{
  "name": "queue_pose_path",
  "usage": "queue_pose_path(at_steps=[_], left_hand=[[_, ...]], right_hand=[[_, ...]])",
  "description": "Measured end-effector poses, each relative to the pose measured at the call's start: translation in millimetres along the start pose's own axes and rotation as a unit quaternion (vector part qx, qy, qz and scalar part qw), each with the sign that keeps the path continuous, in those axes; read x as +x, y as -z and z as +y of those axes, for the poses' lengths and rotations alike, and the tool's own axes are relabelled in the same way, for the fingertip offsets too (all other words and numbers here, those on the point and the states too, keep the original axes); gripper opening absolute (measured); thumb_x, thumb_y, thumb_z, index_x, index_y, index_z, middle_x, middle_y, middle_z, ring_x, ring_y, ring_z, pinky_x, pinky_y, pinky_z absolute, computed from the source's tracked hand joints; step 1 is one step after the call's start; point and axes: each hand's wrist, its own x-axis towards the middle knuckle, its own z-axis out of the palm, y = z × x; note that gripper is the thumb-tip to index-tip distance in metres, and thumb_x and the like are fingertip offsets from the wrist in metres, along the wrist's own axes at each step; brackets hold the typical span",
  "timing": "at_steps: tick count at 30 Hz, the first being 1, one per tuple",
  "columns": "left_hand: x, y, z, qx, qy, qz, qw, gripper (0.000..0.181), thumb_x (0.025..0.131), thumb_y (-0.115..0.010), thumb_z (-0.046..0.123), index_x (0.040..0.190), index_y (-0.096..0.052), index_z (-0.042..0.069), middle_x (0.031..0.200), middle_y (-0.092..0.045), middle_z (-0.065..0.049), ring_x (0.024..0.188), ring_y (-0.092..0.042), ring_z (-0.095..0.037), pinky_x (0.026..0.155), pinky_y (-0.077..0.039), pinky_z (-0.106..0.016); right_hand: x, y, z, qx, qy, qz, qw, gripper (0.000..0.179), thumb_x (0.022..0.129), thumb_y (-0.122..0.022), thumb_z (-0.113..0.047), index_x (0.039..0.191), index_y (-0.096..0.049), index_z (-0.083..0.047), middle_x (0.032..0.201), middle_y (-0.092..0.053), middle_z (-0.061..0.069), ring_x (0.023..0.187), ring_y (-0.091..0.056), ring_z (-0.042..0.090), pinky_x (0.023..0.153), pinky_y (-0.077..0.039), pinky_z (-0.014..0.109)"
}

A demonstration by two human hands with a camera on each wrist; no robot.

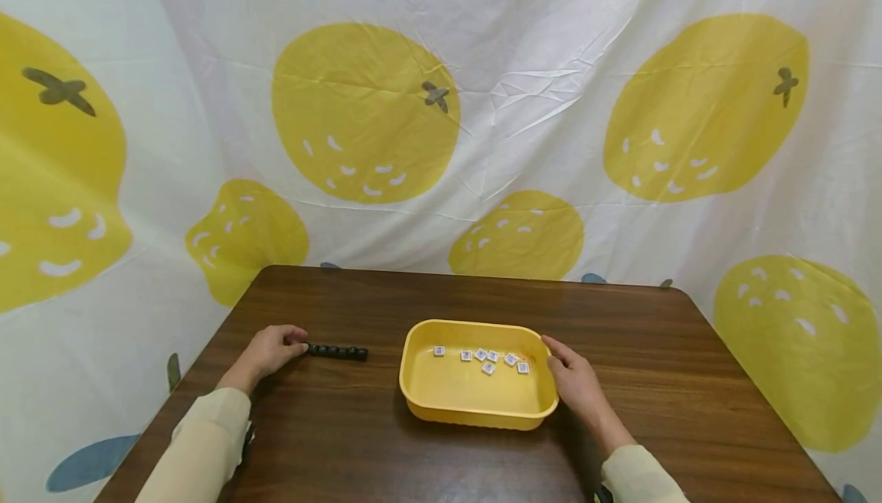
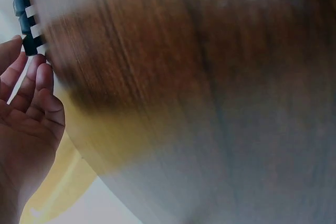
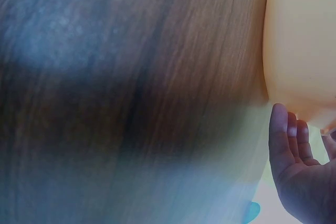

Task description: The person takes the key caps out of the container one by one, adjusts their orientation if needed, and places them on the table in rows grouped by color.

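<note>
On the left of the table a row of small black blocks (image 1: 338,351) lies end to end. My left hand (image 1: 276,348) is at the row's left end, with thumb and fingertips pinching the end block. The left wrist view shows the same black row (image 2: 23,11) running up from those fingertips, with pale gaps between the pieces. A yellow plastic tray (image 1: 475,416) stands right of centre and holds several small white square tiles (image 1: 488,355) with dark printed marks. My right hand (image 1: 577,380) grips its right side, thumb at the rim and fingers along the outer wall (image 3: 302,51).
The dark brown wooden table (image 1: 344,442) has rounded far corners. Behind it and at both sides hangs a white cloth (image 1: 524,105) printed with yellow lemons. Between the black row and the tray lies a strip of bare tabletop.
</note>
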Motion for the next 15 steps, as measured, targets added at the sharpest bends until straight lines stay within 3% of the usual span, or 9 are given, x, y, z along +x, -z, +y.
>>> queue_pose_path(at_steps=[8,15], left_hand=[[-2.6,-1.7,1.5,0.002,-0.007,0.005,1.0,0.031,0.099,-0.061,0.021,0.119,-0.067,-0.002,0.11,-0.067,-0.018,0.107,-0.06,-0.039,0.089,-0.047,-0.055],[-5.7,2.2,4.9,-0.001,-0.015,0.018,0.9997,0.03,0.099,-0.06,0.02,0.118,-0.066,-0.003,0.111,-0.067,-0.019,0.105,-0.06,-0.038,0.087,-0.047,-0.054]], right_hand=[[-0.7,-0.1,1.6,-0.005,-0.007,0.001,1.0,0.044,0.105,-0.041,-0.011,0.148,-0.043,-0.001,0.15,-0.039,0.024,0.138,-0.037,0.04,0.108,-0.033,0.055],[-0.2,0.3,1.6,-0.003,-0.002,0.002,1.0,0.044,0.105,-0.042,-0.012,0.148,-0.044,-0.001,0.15,-0.04,0.025,0.136,-0.039,0.041,0.107,-0.035,0.055]])
